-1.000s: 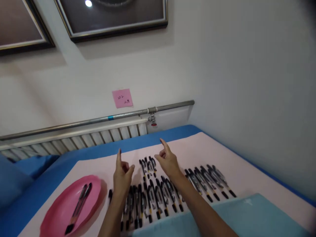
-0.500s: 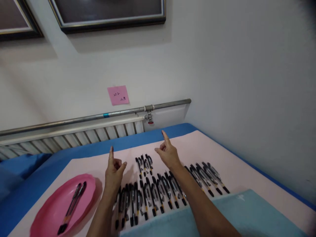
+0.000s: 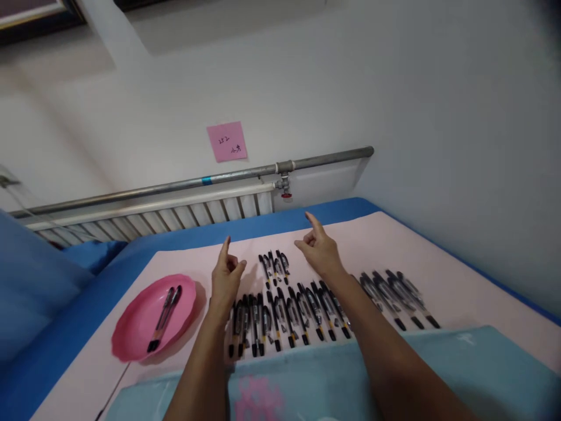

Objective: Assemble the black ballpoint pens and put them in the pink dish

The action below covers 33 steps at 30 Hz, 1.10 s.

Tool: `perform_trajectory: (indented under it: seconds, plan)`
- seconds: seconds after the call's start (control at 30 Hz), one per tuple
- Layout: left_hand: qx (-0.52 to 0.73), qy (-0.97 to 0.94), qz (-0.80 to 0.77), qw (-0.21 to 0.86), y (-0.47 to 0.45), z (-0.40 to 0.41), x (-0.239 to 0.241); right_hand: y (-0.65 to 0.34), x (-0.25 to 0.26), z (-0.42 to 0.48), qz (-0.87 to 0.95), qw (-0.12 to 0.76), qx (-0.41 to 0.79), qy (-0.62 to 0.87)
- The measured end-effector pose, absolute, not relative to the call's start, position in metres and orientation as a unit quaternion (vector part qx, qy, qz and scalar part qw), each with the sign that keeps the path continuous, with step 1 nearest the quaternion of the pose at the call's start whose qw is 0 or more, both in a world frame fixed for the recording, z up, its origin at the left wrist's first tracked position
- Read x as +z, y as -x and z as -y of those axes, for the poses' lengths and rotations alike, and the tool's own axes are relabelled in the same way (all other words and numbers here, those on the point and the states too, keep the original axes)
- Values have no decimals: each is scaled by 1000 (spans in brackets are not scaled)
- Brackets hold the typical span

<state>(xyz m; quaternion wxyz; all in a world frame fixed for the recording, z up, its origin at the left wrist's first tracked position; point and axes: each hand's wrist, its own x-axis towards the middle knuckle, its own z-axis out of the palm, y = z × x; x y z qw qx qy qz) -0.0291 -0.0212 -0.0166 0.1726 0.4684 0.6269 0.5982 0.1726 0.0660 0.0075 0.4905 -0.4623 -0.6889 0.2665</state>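
Note:
My left hand (image 3: pixel 227 275) is raised over the pink sheet, index finger stretched up and thumb out, the other fingers curled, with nothing in it. To its right my right hand (image 3: pixel 322 248) has much the same shape and is likewise bare. Between and just below them lies a small group of black-capped pens (image 3: pixel 274 269). A long row of clear-barrelled pens (image 3: pixel 302 310) runs below my hands, partly hidden by my forearms. More pens (image 3: pixel 397 295) lie slanted to the right of my right forearm.
A pink scalloped plate (image 3: pixel 127 327) at the left holds two pens (image 3: pixel 165 318). The pink sheet (image 3: pixel 359 240) covers a blue surface (image 3: pixel 258 225). Light blue cloth (image 3: pixel 315 374) lies along the front. A radiator (image 3: pixel 193 216), pipe (image 3: pixel 245 174) and pink note (image 3: pixel 227 142) are at the wall.
The camera view has tilted down and shifted left, so the scene sits higher and further right, with more blue cloth showing. Both hands keep nearly the same pose over the pens.

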Motion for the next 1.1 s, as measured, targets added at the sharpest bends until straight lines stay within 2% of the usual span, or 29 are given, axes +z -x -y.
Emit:
perform_trajectory:
  seconds: [1.1]
  plan:
    - [588,-466,-637,178,31,22,-18,-168,6,-63,692,491,258,462]
